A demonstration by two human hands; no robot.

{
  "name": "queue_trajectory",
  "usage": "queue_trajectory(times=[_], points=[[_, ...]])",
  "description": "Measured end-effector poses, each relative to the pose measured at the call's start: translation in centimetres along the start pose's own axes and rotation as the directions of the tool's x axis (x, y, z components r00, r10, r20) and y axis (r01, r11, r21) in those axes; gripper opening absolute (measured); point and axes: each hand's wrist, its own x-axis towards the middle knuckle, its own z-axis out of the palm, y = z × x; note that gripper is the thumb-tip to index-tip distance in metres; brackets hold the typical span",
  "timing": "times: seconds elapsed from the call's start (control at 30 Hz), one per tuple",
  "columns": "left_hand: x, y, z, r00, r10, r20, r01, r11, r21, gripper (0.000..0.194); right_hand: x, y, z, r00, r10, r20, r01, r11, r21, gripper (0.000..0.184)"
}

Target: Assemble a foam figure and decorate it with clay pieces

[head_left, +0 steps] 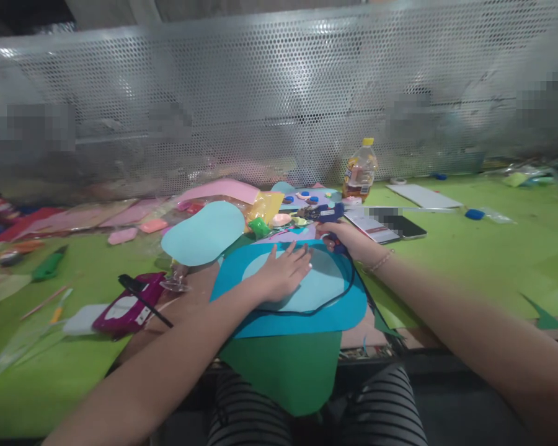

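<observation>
My left hand (286, 272) lies flat, fingers spread, on a light blue rounded paper piece (328, 279). That piece sits on a larger, darker blue paper (348, 316), which overlaps green paper (288, 368) hanging over the table edge. At the blue paper's upper right corner, my right hand (335, 238) is closed around the handle of a blue hot glue gun (330, 212). Its nozzle points left. The gun's black cord (316, 310) curves across the blue sheets and passes under my left forearm.
Another light blue cutout (204, 232) lies at the left, above a purple device (130, 303). Colored clay packs (259, 227) and a yellow-capped bottle (360, 170) stand behind. A phone (407, 226) lies right of the gun. A perforated metal panel (260, 93) borders the green-covered table (483, 272).
</observation>
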Motion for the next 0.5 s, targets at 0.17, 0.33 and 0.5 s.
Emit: queue_trajectory(times=[0.17,0.33,0.5], points=[[0.3,-0.8,0.2,0.989,-0.025,-0.146,0.007,0.993,-0.118,0.055,-0.1,-0.1,0.1,0.999,0.019,0.031,-0.020,1.000,0.023,0.020],[0.5,-1.0,0.0,0.920,-0.115,-0.374,-0.011,0.948,-0.319,0.051,-0.5,-0.6,0.6,0.996,-0.023,0.088,0.015,0.996,0.089,0.027],[0.3,-0.4,-0.5,0.910,-0.109,-0.401,-0.114,0.861,-0.495,0.039,-1.5,-0.8,2.4,0.985,-0.091,0.146,0.069,0.986,0.149,0.036]])
